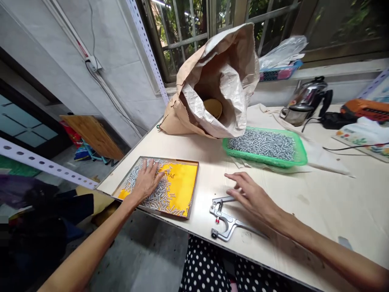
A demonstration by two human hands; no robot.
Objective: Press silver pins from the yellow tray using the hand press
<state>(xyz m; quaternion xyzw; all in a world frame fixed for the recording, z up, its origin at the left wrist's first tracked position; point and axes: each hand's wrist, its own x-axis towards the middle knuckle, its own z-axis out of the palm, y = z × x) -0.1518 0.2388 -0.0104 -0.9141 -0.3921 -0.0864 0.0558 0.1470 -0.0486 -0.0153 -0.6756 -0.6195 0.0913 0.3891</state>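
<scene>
My left hand [147,180] lies flat with fingers spread on a heap of small silver metal parts [161,194] in a shallow yellow-bottomed tray [185,180] at the table's near left edge. My right hand [251,194] hovers palm down, fingers stretched out, just over the handles of metal hand pliers [223,223] lying on the light wooden table [319,198]. It holds nothing. A green plastic basket [299,156] full of the same silver parts stands further back, right of centre.
A large crumpled brown paper sack [219,77] lies open behind the tray. A steel kettle [304,101], a black cable [352,148] and an orange tool [364,109] sit at the far right. A perforated white rail [45,164] crosses at left.
</scene>
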